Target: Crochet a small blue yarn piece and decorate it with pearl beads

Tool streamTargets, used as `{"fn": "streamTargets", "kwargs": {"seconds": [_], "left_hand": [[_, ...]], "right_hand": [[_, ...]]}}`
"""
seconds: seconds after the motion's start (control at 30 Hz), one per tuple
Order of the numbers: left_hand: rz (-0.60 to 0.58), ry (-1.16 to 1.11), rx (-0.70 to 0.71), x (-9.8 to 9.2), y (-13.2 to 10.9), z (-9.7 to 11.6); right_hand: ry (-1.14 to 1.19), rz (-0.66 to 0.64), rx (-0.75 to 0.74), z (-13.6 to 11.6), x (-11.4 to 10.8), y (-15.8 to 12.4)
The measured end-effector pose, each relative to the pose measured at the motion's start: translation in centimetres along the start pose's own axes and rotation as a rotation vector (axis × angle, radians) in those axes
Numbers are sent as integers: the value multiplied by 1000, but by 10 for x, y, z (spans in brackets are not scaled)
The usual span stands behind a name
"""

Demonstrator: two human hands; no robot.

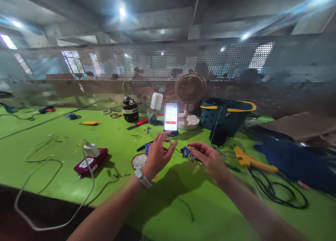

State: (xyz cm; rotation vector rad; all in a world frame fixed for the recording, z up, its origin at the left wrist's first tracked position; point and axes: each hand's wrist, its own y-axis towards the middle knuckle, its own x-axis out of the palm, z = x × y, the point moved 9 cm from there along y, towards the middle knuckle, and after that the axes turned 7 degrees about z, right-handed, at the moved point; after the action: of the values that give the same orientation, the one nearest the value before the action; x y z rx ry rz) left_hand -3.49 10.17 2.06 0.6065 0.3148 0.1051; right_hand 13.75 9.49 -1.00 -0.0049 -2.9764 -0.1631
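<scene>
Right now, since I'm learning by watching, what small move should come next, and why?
I'd probably close the left hand's thumb and finger on the thin strand and draw it gently: the left hand looks open, while the strand seems to lead to the blue piece at the fingertips of the right hand.
</scene>
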Motion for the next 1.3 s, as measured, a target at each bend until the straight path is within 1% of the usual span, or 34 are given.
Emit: {"fn": "streamTargets", "kwargs": {"seconds": [0.03,0.07,0.1,0.17,0.23,0.27,0.3,0.37,0.4,0.43,0.5,0.57,0.6,0.67,0.7,0.73,0.8,0.87,0.93,1.07,1.13,1.23,1.3], "left_hand": [[94,110,95,-9,0,10],[150,189,179,-13,-2,19],[157,221,236,-13,-5,27],[114,253,350,-8,-10,39],[130,279,424,-11,-11,44],[173,268,406,-18,-7,42],[253,229,352,-29,-2,36],[372,115,162,-50,9,16],[392,48,72,-55,13,6],[385,5,27,-57,16,3],[348,-26,23,-53,17,8],[258,-32,74,-39,10,21],[175,-37,116,-28,6,29],[-103,14,292,5,-10,49],[-169,32,321,14,-16,51],[-205,38,341,20,-21,52],[-239,20,325,26,-25,47],[-238,-46,267,29,-25,40],[-245,-167,152,32,-24,29],[-343,-551,-215,46,-26,5],[-386,-678,-380,51,-28,-4],[-406,-748,-542,51,-29,-14],[-376,-765,-609,49,-28,-19]], "right_hand": [[4,7,-5,0,0,0],[7,14,-10,-1,1,1],[10,22,-14,-2,1,1],[13,43,-16,-4,1,1],[21,67,-17,-5,0,1],[27,80,-17,-6,-1,1],[33,92,-18,-7,-2,1],[49,116,-21,-8,-6,1],[56,126,-23,-9,-7,1],[63,134,-23,-9,-8,1],[72,143,-20,-8,-9,0],[77,136,-10,-7,-8,-1],[81,130,-6,-7,-6,-2],[89,118,-4,-6,-3,-4],[94,113,-6,-6,-2,-5],[98,109,-6,-6,-1,-5],[103,95,-3,-5,1,-7],[108,76,1,-5,3,-9],[120,63,7,-6,5,-10],[157,66,52,-7,6,-10],[173,61,91,-5,5,-9],[220,37,186,1,4,-7],[257,38,247,3,4,-7]]}}
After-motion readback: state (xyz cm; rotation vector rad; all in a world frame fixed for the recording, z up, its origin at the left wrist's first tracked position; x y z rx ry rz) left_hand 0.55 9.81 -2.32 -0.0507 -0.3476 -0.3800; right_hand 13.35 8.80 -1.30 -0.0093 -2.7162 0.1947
